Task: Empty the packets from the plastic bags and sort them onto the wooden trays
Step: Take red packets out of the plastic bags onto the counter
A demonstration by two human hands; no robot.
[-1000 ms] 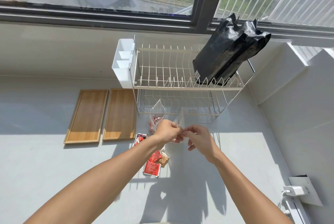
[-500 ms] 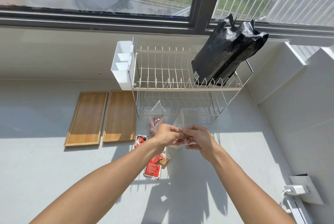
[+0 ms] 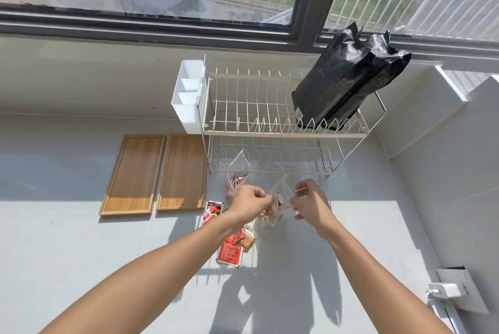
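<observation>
The dish rack (image 3: 272,120) holds black bags (image 3: 348,85); left of it lie two wooden trays (image 3: 156,171). In front of it stands another plastic bag (image 3: 237,175), loose packets (image 3: 229,251) nearer me. My left hand (image 3: 249,205) and right hand (image 3: 310,205) pinch the clear bag (image 3: 279,202) apart before the rack.

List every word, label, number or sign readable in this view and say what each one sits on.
None can be read.
Black foil bags on the white wire dish rack: a white barcode label and faint gold print, both too small.
Red sachets on the grey counter: white print, blurred.
Red-and-black packet: white marking, illegible.
</observation>
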